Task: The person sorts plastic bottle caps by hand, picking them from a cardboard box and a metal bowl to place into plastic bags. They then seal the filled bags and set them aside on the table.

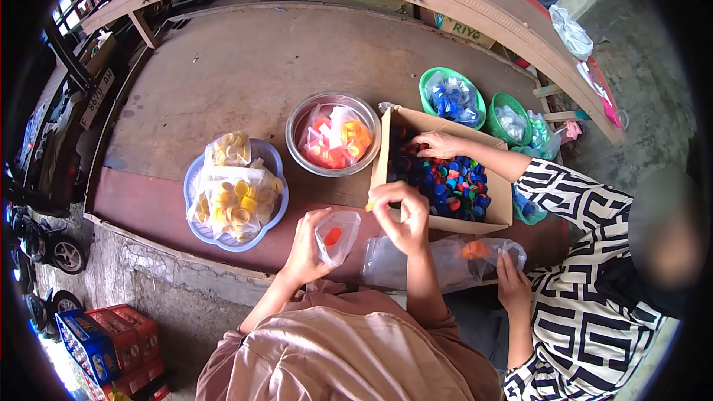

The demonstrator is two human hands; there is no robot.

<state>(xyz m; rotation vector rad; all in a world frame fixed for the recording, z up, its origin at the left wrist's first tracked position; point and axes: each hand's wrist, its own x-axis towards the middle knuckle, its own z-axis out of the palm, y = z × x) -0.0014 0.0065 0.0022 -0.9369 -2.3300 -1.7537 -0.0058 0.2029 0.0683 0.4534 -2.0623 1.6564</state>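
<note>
- My left hand point(306, 249) is curled round a small clear bag point(348, 229), near the table's near edge, with one red cap point(333, 236) inside.
- My right hand point(405, 219) is half curled just right of the bag, thumb and fingertips closed on a small yellow piece point(369, 206).
- I judge I'm at the bag-filling step; the next move calls for holding the bag's mouth wide and bringing the piece left over it.
- Right of my hands is a cardboard box point(475, 225) of mixed loose caps point(454, 186); a co-worker's hand point(440, 145) reaches in.
- My right fingers hide most of the yellow piece, so I can't tell its exact shape.
- The box's left inside is dark, and my forearm covers part of the long plastic bag point(445, 267) beneath.
</note>
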